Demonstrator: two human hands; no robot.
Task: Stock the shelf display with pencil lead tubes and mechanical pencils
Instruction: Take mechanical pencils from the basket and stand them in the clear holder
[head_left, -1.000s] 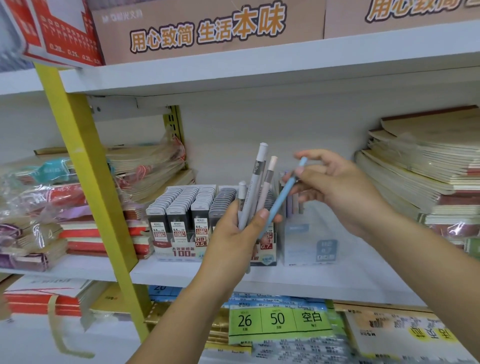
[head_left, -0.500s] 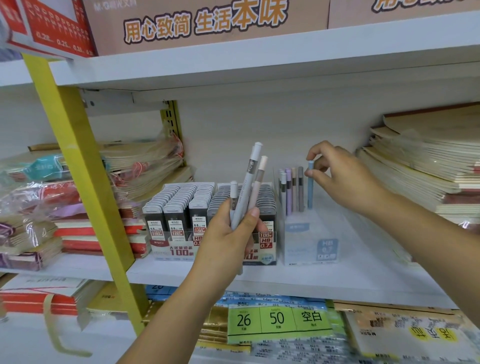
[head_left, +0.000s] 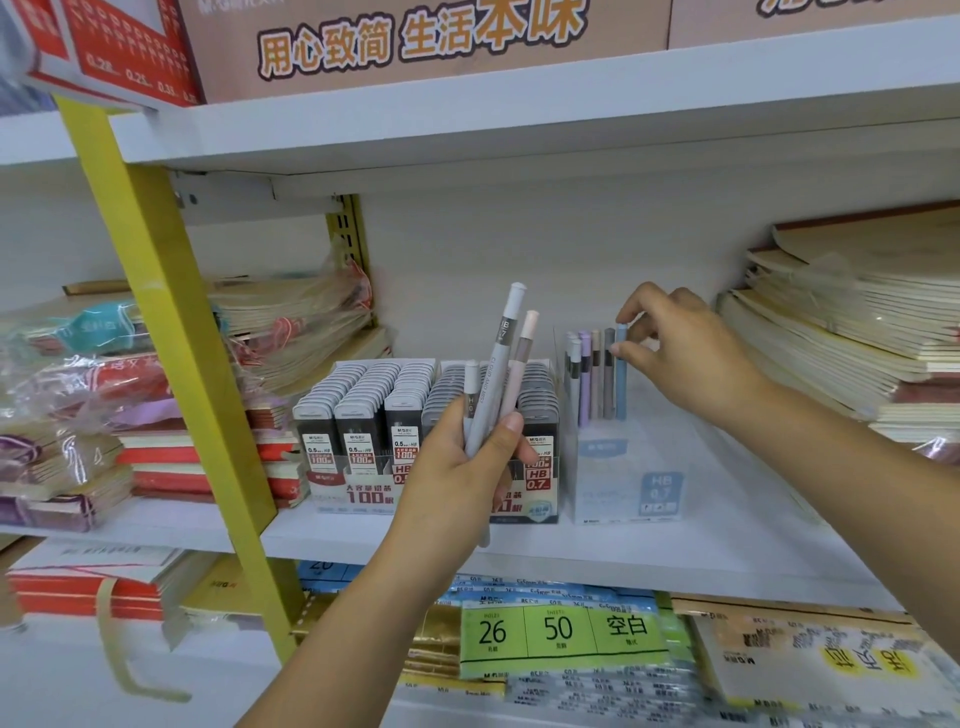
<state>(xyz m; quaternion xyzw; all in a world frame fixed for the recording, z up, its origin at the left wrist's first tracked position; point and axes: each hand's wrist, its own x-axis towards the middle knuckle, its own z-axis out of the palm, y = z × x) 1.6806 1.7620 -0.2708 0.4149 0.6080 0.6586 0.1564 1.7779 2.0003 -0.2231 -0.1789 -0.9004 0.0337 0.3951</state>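
White shelving (head_left: 675, 551) carried the stock. We noted the left hand (head_left: 457, 467) with fingers curled around three mechanical pencils (head_left: 496, 374), caps upward, directly in front of the boxed lead tubes (head_left: 363, 415). On the right hand (head_left: 685, 358), we recorded thumb and forefinger pinching the cap end of a blue pencil (head_left: 621, 384), which stood upright below those fingertips in the clear display box (head_left: 623, 483), beside other pencils (head_left: 584, 374).

A yellow metal upright post (head_left: 171, 332) runs diagonally down the left of the frame. A tan cardboard box with orange lettering (head_left: 415, 36) spans the top. Plastic-wrapped notebook bundles (head_left: 78, 395) lie stacked at left. Cream-paged notebooks (head_left: 841, 332) are stacked at right. A green paper label printed "26" and "50" (head_left: 558, 631) sits at lower centre.
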